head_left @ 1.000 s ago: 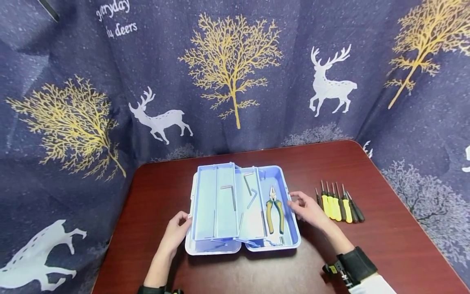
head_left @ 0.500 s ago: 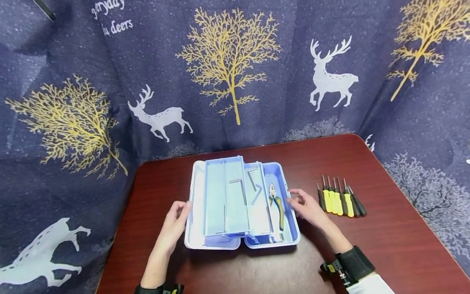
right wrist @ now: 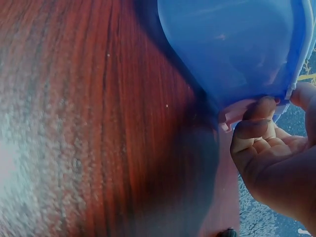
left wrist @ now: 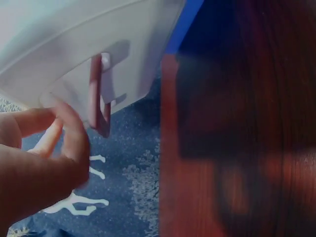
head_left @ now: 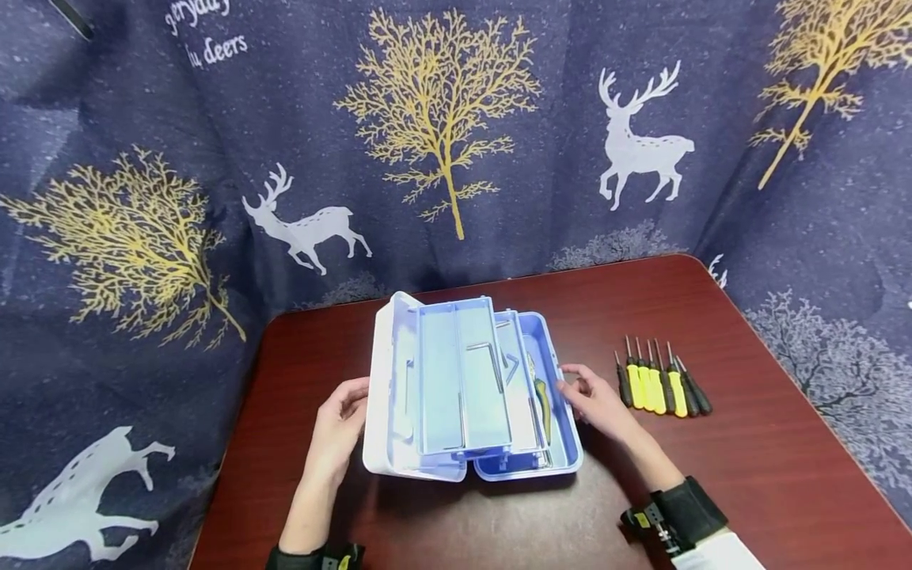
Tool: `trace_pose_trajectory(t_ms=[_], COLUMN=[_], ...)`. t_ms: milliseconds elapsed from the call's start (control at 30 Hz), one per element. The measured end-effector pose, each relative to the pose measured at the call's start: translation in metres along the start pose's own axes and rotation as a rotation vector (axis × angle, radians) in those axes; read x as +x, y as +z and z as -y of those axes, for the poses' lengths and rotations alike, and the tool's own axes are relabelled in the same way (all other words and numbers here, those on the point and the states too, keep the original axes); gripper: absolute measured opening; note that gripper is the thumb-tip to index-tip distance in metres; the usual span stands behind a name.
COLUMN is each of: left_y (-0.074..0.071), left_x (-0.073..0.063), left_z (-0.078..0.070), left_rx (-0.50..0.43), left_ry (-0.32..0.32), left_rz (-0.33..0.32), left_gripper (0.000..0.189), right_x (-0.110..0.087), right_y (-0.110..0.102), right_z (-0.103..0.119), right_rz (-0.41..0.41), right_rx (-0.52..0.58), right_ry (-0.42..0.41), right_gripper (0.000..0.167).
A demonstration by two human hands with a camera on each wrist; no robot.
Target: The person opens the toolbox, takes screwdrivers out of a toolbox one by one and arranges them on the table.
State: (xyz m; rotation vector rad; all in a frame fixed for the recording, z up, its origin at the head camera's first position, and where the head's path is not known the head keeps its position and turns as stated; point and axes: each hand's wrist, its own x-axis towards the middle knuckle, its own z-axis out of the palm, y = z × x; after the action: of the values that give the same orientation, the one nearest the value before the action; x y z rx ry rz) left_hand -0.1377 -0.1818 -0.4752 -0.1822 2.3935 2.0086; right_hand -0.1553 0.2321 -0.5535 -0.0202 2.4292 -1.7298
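A toolbox with a pale lid (head_left: 380,396) and blue base (head_left: 570,455) stands on the table. Its lid is tilted up on the left, and the light-blue cantilever trays (head_left: 438,372) lean over the base. Hex keys (head_left: 495,364) lie in the trays; combination pliers (head_left: 544,408) in the base are partly covered. My left hand (head_left: 335,435) holds the lid's outer edge, its fingertips partly hidden. In the left wrist view a pinkish loop (left wrist: 95,94) juts from the lid beside the fingers. My right hand (head_left: 602,408) grips the base's right wall, thumb at the rim and fingers curled below.
Several screwdrivers (head_left: 659,384) with yellow or black handles lie in a row right of the toolbox. The dark red table (head_left: 499,522) ends at a patterned cloth (head_left: 492,158) hanging behind it.
The lid has swung up from lying flat, with my left hand at its edge. The trays have shifted right, covering more of the pliers. My right hand has stayed on the base.
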Motion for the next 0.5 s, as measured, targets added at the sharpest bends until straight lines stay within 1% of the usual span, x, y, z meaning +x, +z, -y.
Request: trace_pose_trajectory(t_ms=[100, 133, 267, 333, 400, 500], left_y=[0.002, 0.002, 0.004, 0.005, 0.007, 0.011], left_x=[0.001, 0.001, 0.000, -0.001, -0.002, -0.002], left_z=[0.001, 0.001, 0.002, 0.002, 0.002, 0.002], left_rx=[0.016, 0.022, 0.023, 0.020, 0.015, -0.006], left_ry=[0.003, -0.005, -0.064, -0.096, -0.123, -0.138], left_rz=[0.004, 0.011, 0.073, 0.094, 0.101, 0.101], left_gripper=[0.040, 0.043, 0.058, 0.064, 0.068, 0.067], right_x=[-0.001, -0.001, -0.002, -0.003, -0.004, -0.006], right_y=[0.001, 0.001, 0.001, 0.000, -0.001, -0.002], right_z=[0.000, 0.000, 0.000, -0.001, -0.004, -0.009], right_rz=[-0.012, -0.015, -0.011, -0.002, 0.016, 0.042], right_rx=[-0.006, -0.005, 0.006, 0.025, 0.057, 0.085], right_ry=[0.013, 0.017, 0.018, 0.003, -0.019, -0.056], right_gripper=[0.046, 0.045, 0.046, 0.044, 0.042, 0.040])
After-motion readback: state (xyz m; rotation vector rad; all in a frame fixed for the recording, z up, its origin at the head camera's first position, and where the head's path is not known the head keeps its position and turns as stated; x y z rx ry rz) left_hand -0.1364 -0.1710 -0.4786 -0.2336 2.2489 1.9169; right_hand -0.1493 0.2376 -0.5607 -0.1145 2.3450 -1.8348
